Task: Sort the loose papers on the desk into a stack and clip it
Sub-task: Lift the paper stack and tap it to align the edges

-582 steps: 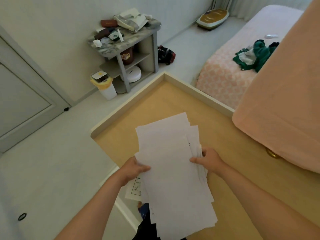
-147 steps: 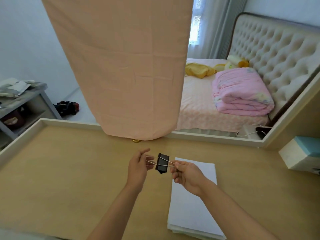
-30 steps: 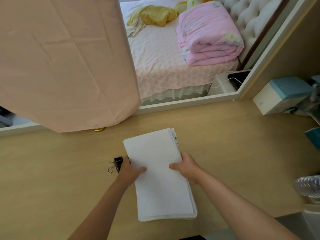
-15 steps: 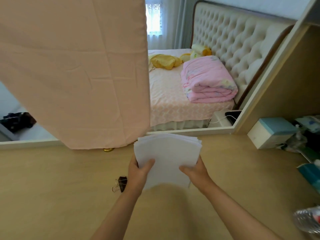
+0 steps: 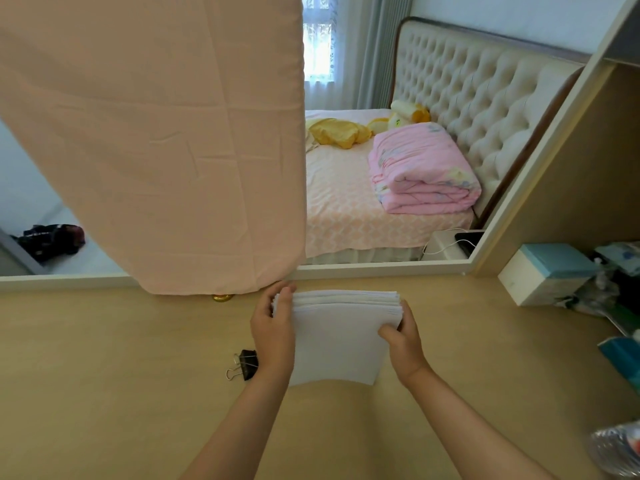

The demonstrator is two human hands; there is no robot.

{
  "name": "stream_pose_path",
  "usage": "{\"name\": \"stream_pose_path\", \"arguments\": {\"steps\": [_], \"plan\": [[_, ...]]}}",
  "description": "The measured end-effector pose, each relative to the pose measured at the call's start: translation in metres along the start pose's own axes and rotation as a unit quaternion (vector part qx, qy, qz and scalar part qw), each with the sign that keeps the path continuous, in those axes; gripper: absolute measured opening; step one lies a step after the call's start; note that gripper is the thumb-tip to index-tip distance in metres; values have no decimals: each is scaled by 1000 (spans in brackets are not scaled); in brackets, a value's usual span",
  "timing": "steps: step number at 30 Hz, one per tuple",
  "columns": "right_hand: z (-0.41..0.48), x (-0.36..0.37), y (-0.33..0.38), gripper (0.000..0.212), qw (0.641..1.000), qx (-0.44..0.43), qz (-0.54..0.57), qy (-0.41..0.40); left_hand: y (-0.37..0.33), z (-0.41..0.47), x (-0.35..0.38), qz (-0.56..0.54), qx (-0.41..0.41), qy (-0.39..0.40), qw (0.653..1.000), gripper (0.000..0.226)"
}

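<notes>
1. Task item: stack of white paper sheets (image 5: 337,341), centre of the light wooden worktop (image 5: 104,393), held btwn both hands. It is tipped up w/ its broad face toward the camera. Top edges are fanned a little, not flush. Can't tell if its lower edge touches the worktop.
2. left hand (image 5: 273,327): curled round the stack's left edge, fingers wrapping it near the top-left corner, back of the hand toward the camera.
3. right hand (image 5: 401,337): grips the right edge, thumb on the near face. Fingers are behind the paper, mostly hidden.
4. black binder clip w/ silver wire handles (image 5: 244,364): lies on the worktop just left of the left wrist, apart from the paper. Wire handles point left.
5. Far left: big peach cloth (image 5: 156,133) hangs down to the worktop's far edge, w/ a small gold-coloured round thing (image 5: 222,297) under its hem.
6. Far, beyond the worktop: bed w/ pink patterned sheet (image 5: 341,209), folded pink quilt (image 5: 422,171), yellow cloth (image 5: 337,133) and cream tufted headboard (image 5: 467,88).
7. Right side of the worktop: white box w/ teal top (image 5: 550,271). Near-right corner: a clear plastic item (image 5: 620,455), too blurred to name.
</notes>
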State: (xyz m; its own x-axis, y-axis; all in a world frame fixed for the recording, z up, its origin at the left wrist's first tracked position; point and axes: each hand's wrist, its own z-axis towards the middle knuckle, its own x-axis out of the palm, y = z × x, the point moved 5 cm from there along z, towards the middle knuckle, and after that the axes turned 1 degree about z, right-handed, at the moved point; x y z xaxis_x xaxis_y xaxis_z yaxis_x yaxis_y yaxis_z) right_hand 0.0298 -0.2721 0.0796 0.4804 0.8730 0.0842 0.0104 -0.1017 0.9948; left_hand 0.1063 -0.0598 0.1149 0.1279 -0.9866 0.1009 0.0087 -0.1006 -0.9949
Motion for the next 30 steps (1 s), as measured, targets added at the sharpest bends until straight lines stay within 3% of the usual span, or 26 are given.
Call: {"name": "stream_pose_path", "arguments": {"steps": [4,10,12,14,19,21,26,28,30], "plan": [[1,0,0,50,1000,6,-8,-1,-2,0,3,-52,-20,-19,998,29],[4,2,-2,56,998,6,-60,-4,-2,-3,8,-17,4,-23,1000,16],[5,3,-2,51,997,24,-70,-21,0,-2,5,-31,41,33,998,22],[8,2,-4,42,995,44,-80,-41,8,-1,-2,-35,62,104,992,47],[11,8,-6,33,990,77,-76,-94,34,-1,-12,57,5,224,973,73],[12,9,-5,32,988,77,-73,-110,41,4,-14,113,-13,203,972,66],[17,12,-3,34,986,84,-101,-101,47,14,-12,98,-57,169,979,39],[15,9,20,50,957,-57,-248,-140,45,14,-13,93,-51,173,979,38],[7,20,56,74,857,-283,-405,-143,45,13,-13,89,-42,178,979,39]]}}
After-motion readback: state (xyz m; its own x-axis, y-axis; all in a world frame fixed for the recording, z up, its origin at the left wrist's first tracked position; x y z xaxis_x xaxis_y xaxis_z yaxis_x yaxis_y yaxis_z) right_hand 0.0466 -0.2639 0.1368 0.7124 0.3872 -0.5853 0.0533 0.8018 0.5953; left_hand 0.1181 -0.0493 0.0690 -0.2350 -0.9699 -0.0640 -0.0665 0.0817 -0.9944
